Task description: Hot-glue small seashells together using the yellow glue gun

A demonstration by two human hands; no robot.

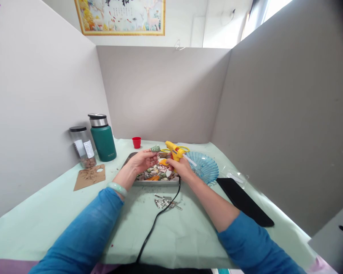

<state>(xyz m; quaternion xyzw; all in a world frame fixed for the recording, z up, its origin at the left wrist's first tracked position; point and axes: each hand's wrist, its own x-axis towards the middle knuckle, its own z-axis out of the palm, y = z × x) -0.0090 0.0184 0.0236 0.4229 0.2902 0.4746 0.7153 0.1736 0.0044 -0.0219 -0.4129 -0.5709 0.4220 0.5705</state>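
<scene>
we hold the small green piece (155, 148) above the metal tray (157, 183), pinched in the nearly closed fingers of our left hand (143, 161), while the fingers of our right hand (182, 167) curl round the yellow glue gun (175, 152), its nozzle (168, 144) aimed towards the piece; we should steady both and keep skin clear of the likely hot nozzle. the tray holds stones (162, 176) and orange bits (153, 178), the blue fluted dish (207, 167) sits right of it, and leftward on the desk (57, 224) the lidded jar (79, 140) has brown lumps (88, 163) low inside, beside a green flask (102, 142) whose contents we cannot see.
</scene>
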